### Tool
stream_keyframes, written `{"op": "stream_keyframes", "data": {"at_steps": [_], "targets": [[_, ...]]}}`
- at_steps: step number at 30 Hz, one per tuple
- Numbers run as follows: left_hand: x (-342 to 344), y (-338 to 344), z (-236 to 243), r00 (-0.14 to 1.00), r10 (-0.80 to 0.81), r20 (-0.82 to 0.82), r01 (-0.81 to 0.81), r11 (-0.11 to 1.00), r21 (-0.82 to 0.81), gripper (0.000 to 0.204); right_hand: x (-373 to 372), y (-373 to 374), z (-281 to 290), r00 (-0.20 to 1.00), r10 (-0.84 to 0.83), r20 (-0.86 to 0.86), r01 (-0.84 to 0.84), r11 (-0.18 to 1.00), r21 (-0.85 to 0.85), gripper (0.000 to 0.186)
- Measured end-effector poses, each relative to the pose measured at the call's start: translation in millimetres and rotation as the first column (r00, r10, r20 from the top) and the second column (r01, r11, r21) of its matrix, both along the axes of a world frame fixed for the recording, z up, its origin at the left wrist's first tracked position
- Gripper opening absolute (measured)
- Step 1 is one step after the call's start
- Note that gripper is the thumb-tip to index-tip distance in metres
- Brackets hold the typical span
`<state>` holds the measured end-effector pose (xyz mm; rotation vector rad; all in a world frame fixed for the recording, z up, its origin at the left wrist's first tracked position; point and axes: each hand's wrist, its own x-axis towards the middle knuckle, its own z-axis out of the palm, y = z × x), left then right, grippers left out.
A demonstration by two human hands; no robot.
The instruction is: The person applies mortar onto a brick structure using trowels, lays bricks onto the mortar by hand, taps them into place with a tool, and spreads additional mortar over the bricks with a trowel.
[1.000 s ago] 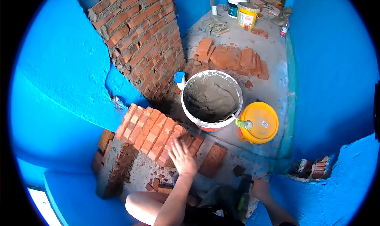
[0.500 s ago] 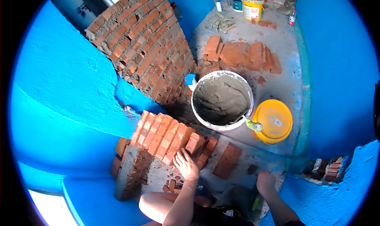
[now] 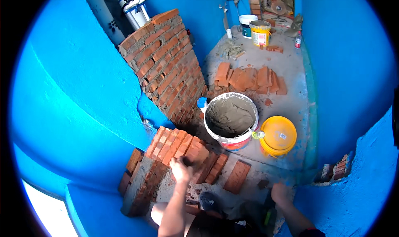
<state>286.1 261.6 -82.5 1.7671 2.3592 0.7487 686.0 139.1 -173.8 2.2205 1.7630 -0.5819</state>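
Observation:
My left hand [image 3: 181, 171] is closed at the near end of a red brick [image 3: 197, 154], which tilts with its broad face up. This brick is in a leaning row of bricks [image 3: 169, 144] at the low wall's end. Closer to the lower right is my right hand [image 3: 282, 194], its fingers curled; what they may hold is hidden. A green object [image 3: 270, 217] shows just below that hand. Ahead of both hands stands a white bucket of grey mortar [image 3: 231, 116], with a pale green tool handle [image 3: 258, 135] at its rim.
A yellow lidded bucket [image 3: 278, 135] stands right of the mortar. One loose brick [image 3: 237, 176] lies on the floor. Farther off are a brick pile [image 3: 249, 79], two more buckets [image 3: 260, 34] and a bottle [image 3: 298, 40]. Part-built brickwork [image 3: 166, 66] rises at left; blue walls [image 3: 353, 71] flank the floor.
My left hand has moved slightly left and closed at a brick's end; that brick now shows its broad face. The view has tipped up, showing more of the far room. My right hand has barely moved.

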Motion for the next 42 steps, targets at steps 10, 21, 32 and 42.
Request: {"op": "stream_keyframes", "data": {"at_steps": [10,21,32,42], "targets": [[-126,-105,226,-0.002,-0.415,0.910,0.055,0.909,0.414,0.067,36,-7,-102,0.895,-0.183,-0.407,0.327,0.889,0.321,0.029],[-186,-211,111,-0.302,-0.653,0.694,-0.555,0.713,0.429,0.053,85,3,-172,0.910,0.392,-0.134,-0.393,0.919,0.021,0.029],[-365,-241,107,0.749,0.138,0.648,-0.220,0.974,0.046,0.112,201,-24,-264,0.479,0.846,-0.235,-0.878,0.459,-0.137,0.027],[-479,-222,-21,0.960,0.276,-0.050,-0.262,0.815,-0.517,0.114,147,-29,-159,0.643,0.684,-0.344,-0.744,0.665,-0.067,0.023]]}}
